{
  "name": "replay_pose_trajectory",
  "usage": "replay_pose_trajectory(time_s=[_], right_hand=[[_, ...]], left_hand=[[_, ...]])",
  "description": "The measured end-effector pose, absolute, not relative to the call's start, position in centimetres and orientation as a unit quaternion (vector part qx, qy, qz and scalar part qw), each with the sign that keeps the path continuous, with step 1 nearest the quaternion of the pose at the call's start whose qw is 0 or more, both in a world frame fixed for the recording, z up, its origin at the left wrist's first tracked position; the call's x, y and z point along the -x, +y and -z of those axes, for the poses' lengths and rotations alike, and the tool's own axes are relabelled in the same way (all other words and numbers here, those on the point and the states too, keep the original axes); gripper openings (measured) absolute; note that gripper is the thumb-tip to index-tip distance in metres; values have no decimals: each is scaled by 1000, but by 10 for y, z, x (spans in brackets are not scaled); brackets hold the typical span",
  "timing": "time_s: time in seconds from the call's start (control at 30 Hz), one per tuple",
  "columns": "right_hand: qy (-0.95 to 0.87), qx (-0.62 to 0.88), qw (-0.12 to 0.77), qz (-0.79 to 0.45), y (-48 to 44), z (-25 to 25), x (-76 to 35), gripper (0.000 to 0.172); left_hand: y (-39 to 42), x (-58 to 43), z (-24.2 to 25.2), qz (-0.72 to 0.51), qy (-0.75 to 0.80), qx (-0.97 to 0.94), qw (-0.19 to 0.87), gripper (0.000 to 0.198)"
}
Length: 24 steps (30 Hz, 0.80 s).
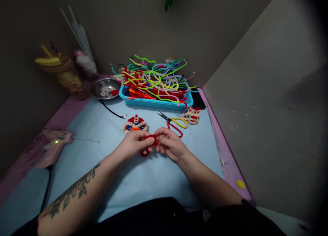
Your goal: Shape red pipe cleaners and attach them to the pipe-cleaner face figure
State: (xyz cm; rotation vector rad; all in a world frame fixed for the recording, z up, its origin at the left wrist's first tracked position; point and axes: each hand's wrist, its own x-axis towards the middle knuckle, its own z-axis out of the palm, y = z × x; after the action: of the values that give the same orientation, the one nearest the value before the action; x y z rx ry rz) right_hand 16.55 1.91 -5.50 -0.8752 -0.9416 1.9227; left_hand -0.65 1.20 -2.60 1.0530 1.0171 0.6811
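My left hand [137, 142] pinches a red coiled pipe cleaner piece [151, 139] between thumb and fingers, over the middle of the blue-covered table. My right hand [169, 142] has its curled fingertips against the right side of this piece; what they grip, if anything, is partly hidden. Another red loop [145, 153] shows below my left fingers. Just beyond my left hand lies a lion-like face of pipe cleaners [135, 124], red, cream, blue and orange. Scissors [175, 121] with one yellow and one red handle rest, blades apart, beyond my right hand.
A blue basket [156, 103] heaped with coloured pipe cleaners stands at the back. Left of it is a metal bowl [106, 89]. A glue gun [55, 149] with a lit green light lies at left. A second pipe cleaner face [192, 116] and dark phone-like slab [199, 99] sit at right.
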Motion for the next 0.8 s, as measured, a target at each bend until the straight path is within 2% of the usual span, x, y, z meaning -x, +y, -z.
replay_pose_trajectory(time_s=[0.27,0.43,0.57,0.8], right_hand=[[-492,442,369,-653,13,47,-169,27],[-500,464,388,-620,11,40,-168,25],[-477,427,368,-675,10,47,-168,26],[-370,343,352,-788,10,57,-164,37]], left_hand=[[10,-1,28,-320,504,-460,657,32],[10,0,28,-314,496,-494,641,32],[9,-2,31,-316,489,-516,629,35],[6,-2,37,-328,458,-520,642,43]])
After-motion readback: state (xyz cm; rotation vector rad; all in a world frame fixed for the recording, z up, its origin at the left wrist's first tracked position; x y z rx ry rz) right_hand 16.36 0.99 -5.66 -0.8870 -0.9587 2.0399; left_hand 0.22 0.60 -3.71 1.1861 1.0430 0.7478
